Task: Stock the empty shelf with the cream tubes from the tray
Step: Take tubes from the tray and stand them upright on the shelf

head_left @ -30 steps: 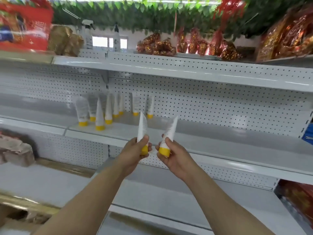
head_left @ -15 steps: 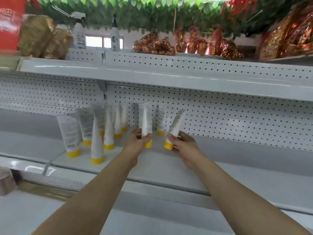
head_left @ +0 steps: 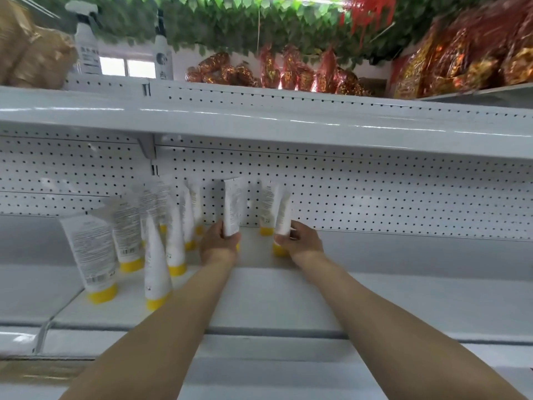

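Left hand [head_left: 219, 243]: fingers are curled round the lower body of a tube [head_left: 233, 209], held upright at the far middle of the shelf [head_left: 375, 284]. Its cap is hidden by the hand.
Right hand [head_left: 300, 241]: a second tube [head_left: 284, 215] is pinched between fingers and thumb, yellow cap down. Whether the cap is seated on the shelf cannot be told.
Stocked tubes [head_left: 86, 255]: a cluster is stood cap-down at the left. One rear tube [head_left: 266, 209] is stood just behind the second tube.
Tray: not in view.
Risk, toppling: the tubes are tall on small caps, so one may tip if released leaning or before its cap is seated flat.
Risk, knock-on: the left hand is just beside the cluster, so a brush on withdrawal could fell several tubes.
Risk, rear tube: it may be knocked over if the second tube is pushed far.
Writing, tubes: grey print blocks and a barcode are seen. No brand can be read.
Writing, bottles [head_left: 86, 44]: the labels are blurred and cannot be read.
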`<state>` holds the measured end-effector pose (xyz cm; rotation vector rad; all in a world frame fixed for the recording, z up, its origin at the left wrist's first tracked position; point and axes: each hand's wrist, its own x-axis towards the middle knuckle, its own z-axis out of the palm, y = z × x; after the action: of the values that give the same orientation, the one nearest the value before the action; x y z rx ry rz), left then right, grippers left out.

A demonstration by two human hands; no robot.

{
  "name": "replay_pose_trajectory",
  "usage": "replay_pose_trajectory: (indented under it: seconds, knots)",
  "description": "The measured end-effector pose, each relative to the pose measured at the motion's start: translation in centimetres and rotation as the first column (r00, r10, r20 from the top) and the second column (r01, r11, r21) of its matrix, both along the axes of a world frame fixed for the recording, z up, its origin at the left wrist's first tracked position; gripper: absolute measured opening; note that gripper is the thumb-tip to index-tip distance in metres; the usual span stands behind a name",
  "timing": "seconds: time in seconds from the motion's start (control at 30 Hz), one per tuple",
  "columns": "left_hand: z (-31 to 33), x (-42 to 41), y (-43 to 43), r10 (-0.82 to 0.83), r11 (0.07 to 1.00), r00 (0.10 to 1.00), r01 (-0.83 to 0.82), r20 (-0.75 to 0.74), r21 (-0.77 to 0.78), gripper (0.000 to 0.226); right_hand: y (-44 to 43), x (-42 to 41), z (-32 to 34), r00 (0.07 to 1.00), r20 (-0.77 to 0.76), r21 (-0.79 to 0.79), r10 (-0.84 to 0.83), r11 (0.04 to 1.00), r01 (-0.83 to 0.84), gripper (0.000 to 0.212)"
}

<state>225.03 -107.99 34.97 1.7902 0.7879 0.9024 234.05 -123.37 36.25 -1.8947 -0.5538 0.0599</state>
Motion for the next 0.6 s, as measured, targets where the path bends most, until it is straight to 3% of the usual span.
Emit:
replay_pose_trajectory:
  seconds: [0.27,0.6]
  knots:
    - [-0.4,0.7,0.4,0.071,0.997,0.996,-0.072,-0.054,-0.010,0.034,1.8,0.7,-0.9,1.000,-0.013,-0.010,-0.020,1.000,0.020,0.040]
    - [-0.5,0.6,0.4,0.091,0.996,0.994,-0.089,-0.067,0.026,0.030,2.8,1.2,-1.5,1.000,0.021,-0.026,-0.002,1.000,0.003,0.036]
